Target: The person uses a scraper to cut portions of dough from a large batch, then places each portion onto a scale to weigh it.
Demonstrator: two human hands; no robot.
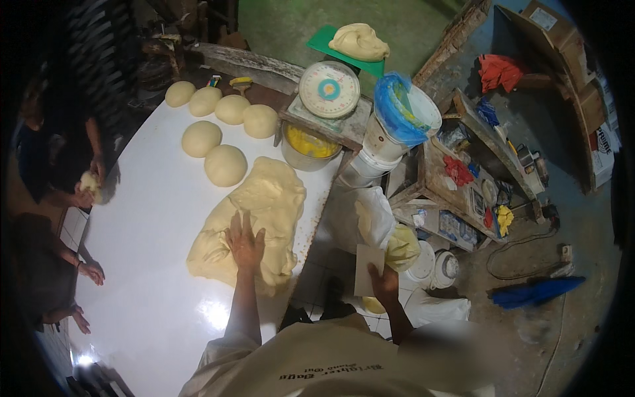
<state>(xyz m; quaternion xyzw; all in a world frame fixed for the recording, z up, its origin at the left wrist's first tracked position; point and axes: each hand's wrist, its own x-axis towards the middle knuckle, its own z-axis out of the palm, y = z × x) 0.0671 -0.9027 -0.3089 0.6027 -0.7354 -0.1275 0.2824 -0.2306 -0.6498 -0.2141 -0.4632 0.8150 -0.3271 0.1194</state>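
My left hand (245,242) lies with fingers spread on a large, lumpy slab of pale yellow dough (268,195) on the white table. Off the table's right edge, my right hand (383,281) grips a flat, pale rectangular dough scraper (368,268). Beyond the slab sit several smooth round dough balls (225,165). A dial scale (329,89) stands on a wooden stand at the far side, and a lump of dough (359,42) rests on its green pan (325,41).
Below the scale, a metal pot (309,149) holds something yellow. White buckets (390,135), one with blue plastic, stand right of it. A white sack (370,215) is beside my right hand. At the left edge of the white table (132,264) are other people's hands (91,272), one holding dough (90,182).
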